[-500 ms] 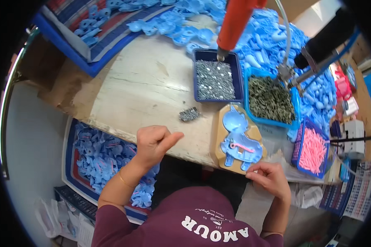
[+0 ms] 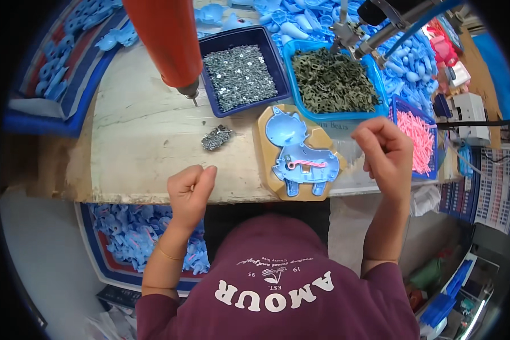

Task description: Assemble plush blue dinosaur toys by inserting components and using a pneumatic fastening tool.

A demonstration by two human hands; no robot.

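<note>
A blue plastic animal-shaped half shell (image 2: pixel 286 133) lies hollow side up in a tan fixture block (image 2: pixel 269 173). Across its body runs a pink strip (image 2: pixel 311 165), with a small dark piece (image 2: pixel 289 158) at the ring on its left end. My left hand (image 2: pixel 190 190) is closed over the table's front edge, thumb on top; its contents are hidden. Right of the fixture, my right hand (image 2: pixel 386 156) is raised with curled fingers, near a light-blue tray of dark metal pieces (image 2: pixel 337 82). Whatever it may hold is hidden.
An orange power screwdriver (image 2: pixel 173 48) hangs above a dark-blue tray of screws (image 2: pixel 241 76). Loose screws (image 2: pixel 216 137) form a small heap. A purple basket (image 2: pixel 416 141) contains pink strips. Blue parts pile up behind, and a bin of blue shells (image 2: pixel 133 238) stands below left.
My right hand has left the fixture's near corner and risen toward the right. The view has shifted, and the screwdriver appears farther left and lower. A dark piece now shows at the pink strip's ring.
</note>
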